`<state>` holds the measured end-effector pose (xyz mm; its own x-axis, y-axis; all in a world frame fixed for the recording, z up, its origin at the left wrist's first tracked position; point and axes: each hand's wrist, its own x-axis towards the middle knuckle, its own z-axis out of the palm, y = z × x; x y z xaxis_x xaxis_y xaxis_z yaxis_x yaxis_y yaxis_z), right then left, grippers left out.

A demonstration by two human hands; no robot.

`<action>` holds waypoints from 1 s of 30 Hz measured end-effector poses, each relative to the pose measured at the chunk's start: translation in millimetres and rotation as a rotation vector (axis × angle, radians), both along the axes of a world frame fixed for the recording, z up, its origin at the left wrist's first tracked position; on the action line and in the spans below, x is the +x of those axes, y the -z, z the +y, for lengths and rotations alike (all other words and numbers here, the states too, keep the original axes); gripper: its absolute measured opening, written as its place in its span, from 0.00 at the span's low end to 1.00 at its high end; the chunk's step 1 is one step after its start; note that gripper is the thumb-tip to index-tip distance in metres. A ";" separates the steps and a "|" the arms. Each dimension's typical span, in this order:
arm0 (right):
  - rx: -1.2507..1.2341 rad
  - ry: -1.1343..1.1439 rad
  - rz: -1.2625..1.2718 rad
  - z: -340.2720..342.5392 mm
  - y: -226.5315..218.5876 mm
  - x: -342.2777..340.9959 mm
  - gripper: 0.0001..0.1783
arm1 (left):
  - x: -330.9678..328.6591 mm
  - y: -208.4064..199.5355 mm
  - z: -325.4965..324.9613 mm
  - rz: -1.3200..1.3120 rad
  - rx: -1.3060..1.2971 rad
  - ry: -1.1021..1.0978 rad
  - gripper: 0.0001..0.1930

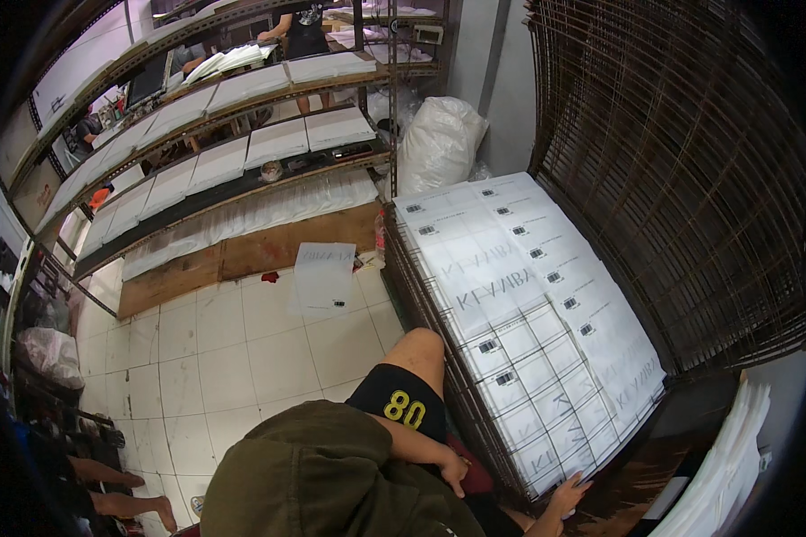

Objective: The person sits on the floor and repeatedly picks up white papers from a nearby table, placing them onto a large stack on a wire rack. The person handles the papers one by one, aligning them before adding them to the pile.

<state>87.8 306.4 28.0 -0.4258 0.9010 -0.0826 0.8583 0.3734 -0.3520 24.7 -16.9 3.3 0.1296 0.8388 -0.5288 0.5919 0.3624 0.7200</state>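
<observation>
Sheets (521, 309), white and partly see-through with dark print, lie flat and overlapping on a wire rack (424, 313) to the person's right; the wires show through the nearer ones. More wire trays (663, 170) stand tilted up along the far side.

Handling, judged by eye: thin, very light, limp, probably film-like and slippery; likely to crease or cling together. Best hold: a light pinch at a free corner or margin, clear of the print.

Right hand (558, 503): at the rack's near corner, fingertips by the sheet edge. Something small and bluish shows there; cannot tell whether the grip is closed on it or on a sheet. Left hand (457, 472): low by the lap, fingers loosely bent; nothing visible in the grip, though its inner side is hidden.

Containers: bulging white sack (441, 139) beyond the rack, contents not readable. Small jar (271, 171) on the shelf (318, 163), contents unclear. Bottle (380, 240) beside the rack, pinkish. Pale bag (52, 356) at far left, full-looking, contents hidden.
</observation>
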 end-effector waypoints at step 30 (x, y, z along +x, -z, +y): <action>0.027 0.015 -0.074 -0.2 1.0 -1.4 0.42 | 3.6 -1.9 -4.3 0.024 0.062 -0.026 0.49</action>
<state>86.4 306.2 27.1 -0.4061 0.9095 -0.0892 0.8870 0.3688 -0.2778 28.3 -21.2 5.2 0.0950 0.8730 -0.4783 0.5997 0.3333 0.7275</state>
